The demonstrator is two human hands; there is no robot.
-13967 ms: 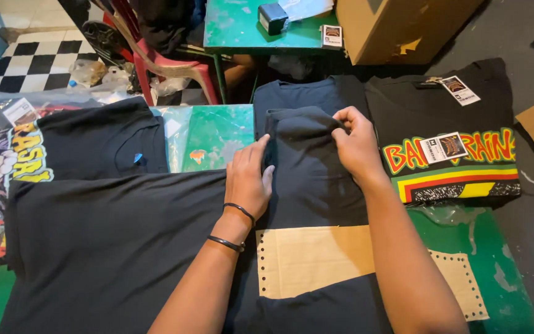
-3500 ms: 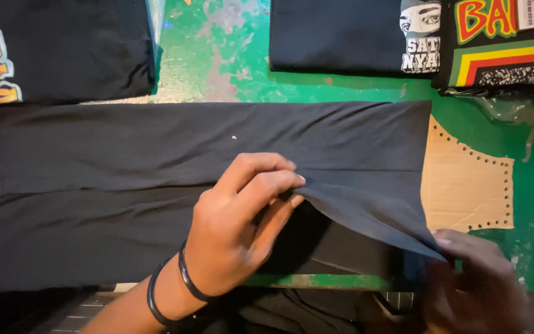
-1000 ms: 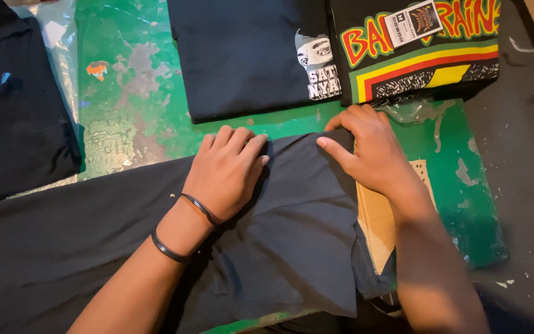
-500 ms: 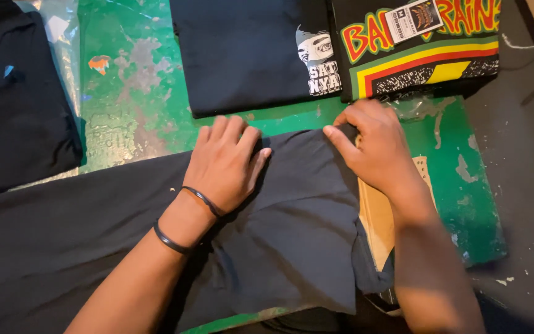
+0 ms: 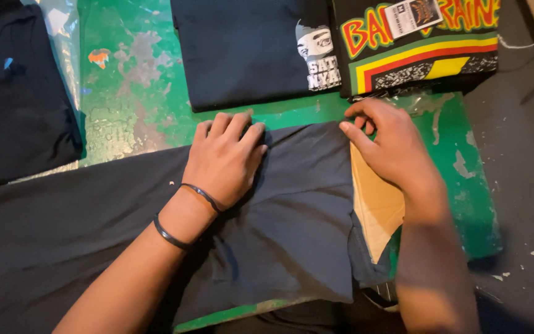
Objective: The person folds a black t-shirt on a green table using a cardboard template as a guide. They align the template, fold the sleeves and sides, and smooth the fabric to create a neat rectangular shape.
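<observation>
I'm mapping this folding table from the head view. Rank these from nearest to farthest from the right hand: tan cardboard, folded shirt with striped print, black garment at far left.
1. tan cardboard, under the right hand.
2. folded shirt with striped print, just above it.
3. black garment, far left.

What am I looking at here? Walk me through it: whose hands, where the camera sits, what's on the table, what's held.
One camera, worn on a person's head, looks down at their own bare hands. The left hand, with two dark bands on its wrist, presses flat on a dark folded garment. The right hand pinches the garment's far corner over a tan cardboard sheet. All this lies on a worn green table. Beyond lie a folded dark shirt and a black shirt with bright stripes; another dark garment lies left.
</observation>
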